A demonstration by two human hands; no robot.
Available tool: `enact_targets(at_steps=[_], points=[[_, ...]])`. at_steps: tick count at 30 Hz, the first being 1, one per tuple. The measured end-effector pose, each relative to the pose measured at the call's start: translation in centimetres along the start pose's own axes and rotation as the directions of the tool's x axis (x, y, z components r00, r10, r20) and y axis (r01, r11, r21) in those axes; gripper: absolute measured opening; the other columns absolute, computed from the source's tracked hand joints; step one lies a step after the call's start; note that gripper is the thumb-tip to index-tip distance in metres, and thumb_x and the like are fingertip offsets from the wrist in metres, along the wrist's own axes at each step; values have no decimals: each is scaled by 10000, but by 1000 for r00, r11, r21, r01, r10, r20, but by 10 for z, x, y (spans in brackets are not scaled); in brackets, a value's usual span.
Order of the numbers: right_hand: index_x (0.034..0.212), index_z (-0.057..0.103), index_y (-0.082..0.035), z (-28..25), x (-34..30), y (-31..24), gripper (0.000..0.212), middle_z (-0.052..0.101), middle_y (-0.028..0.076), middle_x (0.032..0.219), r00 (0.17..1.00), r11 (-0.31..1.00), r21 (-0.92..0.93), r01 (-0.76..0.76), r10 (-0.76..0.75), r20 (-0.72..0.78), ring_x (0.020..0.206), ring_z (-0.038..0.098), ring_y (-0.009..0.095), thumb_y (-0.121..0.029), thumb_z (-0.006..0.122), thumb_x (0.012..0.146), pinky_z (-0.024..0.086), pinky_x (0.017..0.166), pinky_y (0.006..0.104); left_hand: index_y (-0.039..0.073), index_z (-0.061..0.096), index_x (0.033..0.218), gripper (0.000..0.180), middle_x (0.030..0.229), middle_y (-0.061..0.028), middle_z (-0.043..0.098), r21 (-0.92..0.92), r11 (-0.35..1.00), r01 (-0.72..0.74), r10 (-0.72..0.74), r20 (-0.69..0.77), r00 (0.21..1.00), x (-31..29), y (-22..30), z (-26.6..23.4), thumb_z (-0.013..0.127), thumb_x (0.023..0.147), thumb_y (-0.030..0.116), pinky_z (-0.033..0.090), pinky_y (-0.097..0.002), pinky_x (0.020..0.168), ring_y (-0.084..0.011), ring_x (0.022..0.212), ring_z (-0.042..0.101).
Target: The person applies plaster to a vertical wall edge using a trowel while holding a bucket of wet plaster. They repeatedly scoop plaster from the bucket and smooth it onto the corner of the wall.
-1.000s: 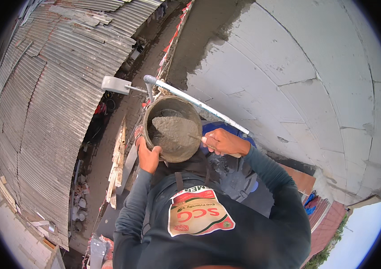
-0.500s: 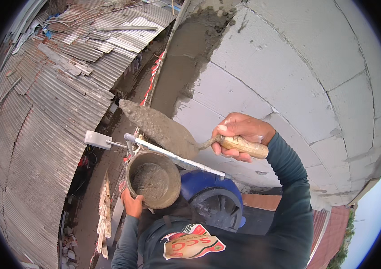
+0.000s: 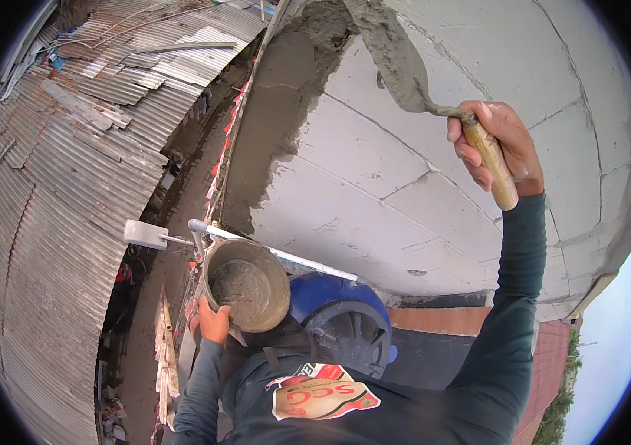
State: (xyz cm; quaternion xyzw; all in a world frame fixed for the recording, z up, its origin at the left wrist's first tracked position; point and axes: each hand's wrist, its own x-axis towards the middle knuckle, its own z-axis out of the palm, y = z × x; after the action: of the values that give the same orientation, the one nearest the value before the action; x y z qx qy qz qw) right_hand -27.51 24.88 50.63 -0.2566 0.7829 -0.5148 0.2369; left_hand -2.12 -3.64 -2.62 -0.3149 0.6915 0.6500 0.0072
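My right hand (image 3: 507,137) is closed round the wooden handle of a trowel (image 3: 408,81), raised at the upper middle against a pale block wall (image 3: 375,156). Grey mortar coats the blade, whose far end reaches the top of the view. A strip of wet mortar (image 3: 267,119) covers the wall's left side, with a ragged edge toward the bare blocks. At lower left my left hand (image 3: 213,323) grips the rim of a round bucket (image 3: 274,278), its thumb over the edge. Some mortar (image 3: 237,288) lies in the bottom of that bucket.
A white pipe (image 3: 308,261) runs behind the bucket, near a pale box-shaped fixture (image 3: 145,234). A blue drum with a dark lid (image 3: 349,334) stands to the bucket's right. Corrugated roofing (image 3: 70,245) spreads across the left, above a narrow alley with split wood (image 3: 165,356).
My right hand has gone up and to the right, swinging the trowel from above the bucket to the upper wall. The load on its blade looks thinner. My left hand still holds the bucket.
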Motion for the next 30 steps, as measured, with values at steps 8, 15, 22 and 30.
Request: enact_targets(at_steps=[8,15,22,30], points=[[1061,671,17,201,-48,307,288,704,199,905,985,606,-778,167,-65,160,845,709,380,-268,649,1026,569,701,474,-78,541,1314,586,1262,-259,641,-20,998,56,-55,81,995,-2,22,5,676,769,93,453,-404,1070,-372,1196,616],[953,648,25,228,-19,362,265,694,209,851,994,446,-890,98,-9,105,766,727,359,-234,627,1004,579,674,469,-115,486,1417,724,1442,-337,546,119,992,33,-43,79,996,-21,15,1,701,779,154,381,-449,1172,-460,1357,522],[891,646,35,283,-49,378,247,683,215,763,956,605,-766,217,27,292,654,721,367,-199,635,967,573,595,455,-75,496,1458,724,1408,-236,599,77,994,-72,63,104,993,-35,30,2,641,758,44,410,-388,1158,-338,1315,571],[902,650,64,273,-43,409,203,682,248,766,990,736,-664,129,-58,128,691,719,407,-135,614,916,581,642,489,13,534,1341,566,1106,-76,626,-66,997,27,-24,50,998,-74,51,0,589,778,-3,525,-251,572,-145,828,628]])
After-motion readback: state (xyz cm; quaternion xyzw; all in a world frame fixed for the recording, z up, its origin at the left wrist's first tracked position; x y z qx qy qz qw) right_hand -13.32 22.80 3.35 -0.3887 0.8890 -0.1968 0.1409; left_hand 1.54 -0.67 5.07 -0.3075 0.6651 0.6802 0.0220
